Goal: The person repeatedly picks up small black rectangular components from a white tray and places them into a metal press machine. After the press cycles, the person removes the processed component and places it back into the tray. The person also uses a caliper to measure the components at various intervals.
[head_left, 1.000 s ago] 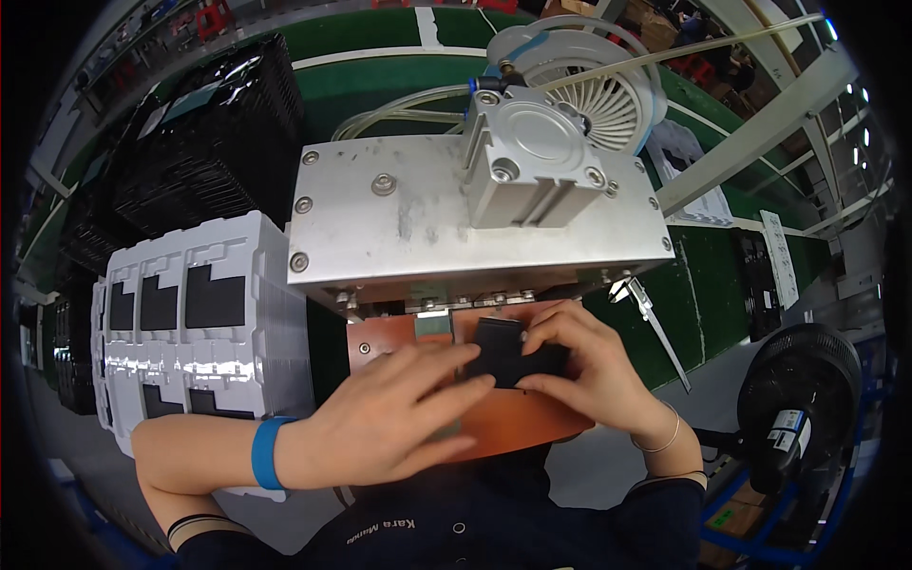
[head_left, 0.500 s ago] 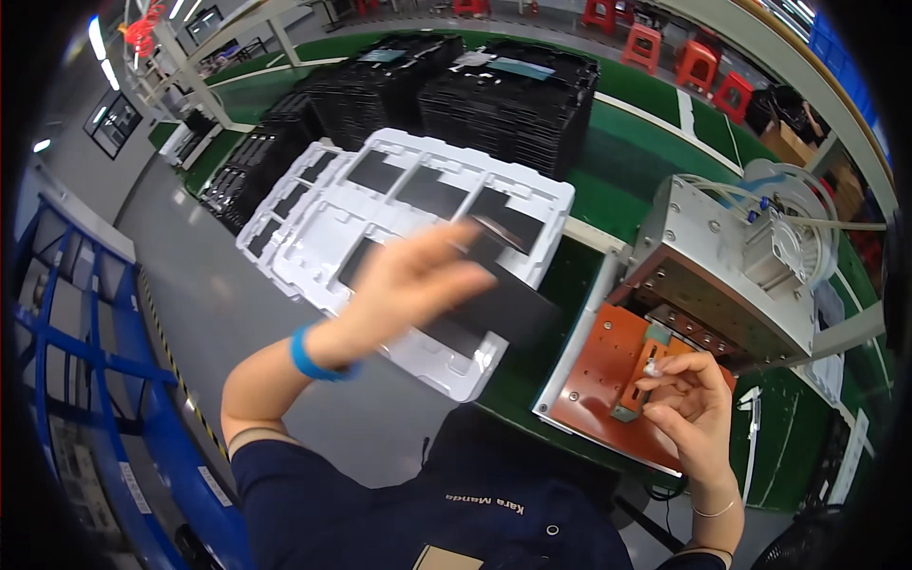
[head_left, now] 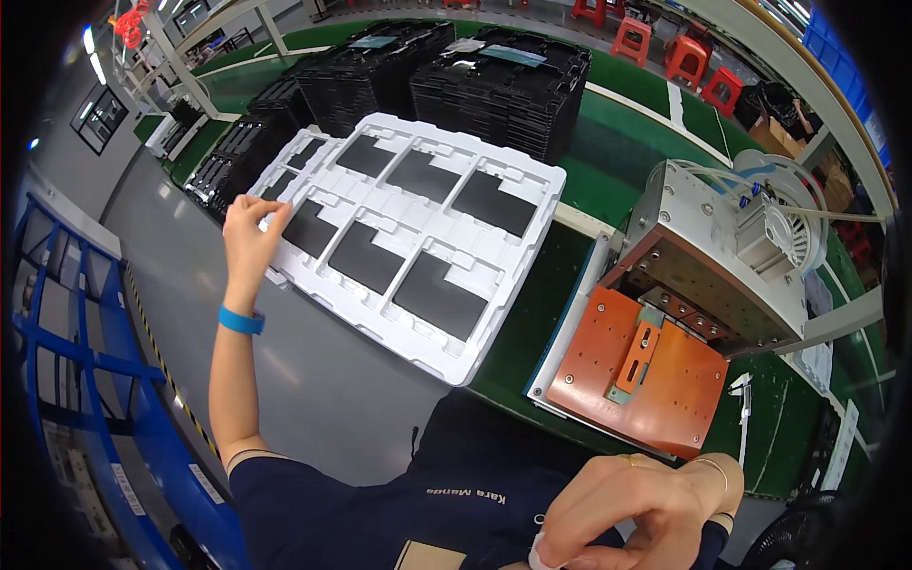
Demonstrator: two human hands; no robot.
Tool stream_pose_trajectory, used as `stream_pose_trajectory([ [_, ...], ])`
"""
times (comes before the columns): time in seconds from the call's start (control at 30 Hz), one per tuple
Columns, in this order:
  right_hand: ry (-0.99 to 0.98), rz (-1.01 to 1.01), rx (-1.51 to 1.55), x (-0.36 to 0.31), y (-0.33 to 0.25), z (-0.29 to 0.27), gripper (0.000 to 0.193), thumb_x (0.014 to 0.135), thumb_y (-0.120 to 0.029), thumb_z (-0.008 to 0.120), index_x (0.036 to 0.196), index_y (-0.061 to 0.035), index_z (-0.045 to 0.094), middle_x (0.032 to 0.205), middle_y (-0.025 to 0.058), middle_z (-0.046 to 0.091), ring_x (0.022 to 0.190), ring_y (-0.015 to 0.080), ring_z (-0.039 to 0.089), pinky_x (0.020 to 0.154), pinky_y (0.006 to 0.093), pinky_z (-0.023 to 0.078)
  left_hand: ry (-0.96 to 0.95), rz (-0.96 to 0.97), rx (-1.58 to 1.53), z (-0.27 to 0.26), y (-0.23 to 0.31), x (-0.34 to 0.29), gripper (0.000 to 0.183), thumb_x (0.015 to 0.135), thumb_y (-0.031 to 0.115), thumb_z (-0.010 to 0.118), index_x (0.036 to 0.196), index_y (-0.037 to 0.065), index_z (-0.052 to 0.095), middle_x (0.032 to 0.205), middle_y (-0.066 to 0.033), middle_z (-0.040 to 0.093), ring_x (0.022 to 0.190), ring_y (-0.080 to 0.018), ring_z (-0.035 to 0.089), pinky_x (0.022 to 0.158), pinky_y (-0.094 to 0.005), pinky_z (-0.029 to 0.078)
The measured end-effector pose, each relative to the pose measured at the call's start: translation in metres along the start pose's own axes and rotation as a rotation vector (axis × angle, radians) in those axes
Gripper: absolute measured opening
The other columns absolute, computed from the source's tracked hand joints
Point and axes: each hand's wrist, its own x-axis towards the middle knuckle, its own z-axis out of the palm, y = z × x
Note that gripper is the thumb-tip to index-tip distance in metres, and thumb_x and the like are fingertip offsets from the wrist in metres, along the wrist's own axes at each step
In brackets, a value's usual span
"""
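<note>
My left hand (head_left: pixel 252 242), with a blue wristband, is raised at the left end of the white tray (head_left: pixel 423 353). Its thumb and fingers come together in a pinch; what is between them, if anything, is too small to make out. Dark flat sheets (head_left: pixel 443 296) with a cut-out corner lie in the tray's compartments. Close to my chest, my right hand (head_left: pixel 632 508) has its fingers curled in. A small white piece (head_left: pixel 540 553) shows at its fingertips, partly cut off by the lower edge.
A second white tray (head_left: pixel 275 171) lies beyond the left end. Tall stacks of black trays (head_left: pixel 503 95) stand behind. To the right is a metal press (head_left: pixel 722 247) above an orange plate (head_left: pixel 617 404) with an orange block. A caliper (head_left: pixel 743 404) lies beside it.
My left hand has moved left, away from the tilted dark sheet, which now lies flat in the tray. My right hand has come back from the orange block to my chest.
</note>
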Motion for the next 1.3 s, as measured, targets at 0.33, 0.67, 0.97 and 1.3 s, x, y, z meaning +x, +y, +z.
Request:
stream_pose_trajectory([
  [0.33,-0.099,-0.306,0.090,-0.021,0.027,-0.017,0.043,0.073,0.018,0.065,0.103,-0.0105,0.076,0.105,0.0159,0.060,0.075,0.0205,0.059,0.062,0.0267,0.049,-0.768,-0.523,-0.299,0.016,-0.002,0.071,0.059,0.089,0.049,0.065,0.114,-0.003,0.070,0.096,-0.0121,0.070,0.086,-0.0190,0.065,0.076,-0.0331,0.051],
  [0.67,-0.253,-0.317,0.151,-0.014,0.040,-0.042,0.034,0.074,0.013,0.069,0.103,-0.0041,0.074,0.104,0.0193,0.059,0.056,0.0170,0.054,0.049,0.0263,0.044,-0.728,-0.802,-0.424,0.030,-0.001,0.084,0.065,0.090,0.056,0.061,0.128,0.004,0.063,0.117,-0.0148,0.064,0.102,-0.0260,0.063,0.097,-0.0440,0.047],
  [0.97,-0.135,-0.088,0.348,0.002,0.029,-0.029,0.029,0.077,0.000,0.079,0.105,0.0008,0.069,0.091,0.0170,0.061,0.053,0.0155,0.054,0.046,0.0251,0.039,-0.880,-0.791,-1.047,0.032,0.004,0.130,0.032,0.096,0.024,0.063,0.113,-0.003,0.064,0.100,-0.0138,0.072,0.080,-0.0193,0.073,0.069,-0.0321,0.063],
  [1.3,-0.207,-0.063,0.181,-0.012,0.024,-0.038,0.021,0.071,0.000,0.080,0.092,-0.0050,0.078,0.105,0.0115,0.061,0.072,0.0190,0.059,0.063,0.0282,0.046,-0.552,-0.978,-1.432,-0.043,-0.068,0.101,0.027,0.100,0.021,0.058,0.110,-0.002,0.065,0.100,-0.0186,0.072,0.085,-0.0258,0.073,0.070,-0.0385,0.064],
])
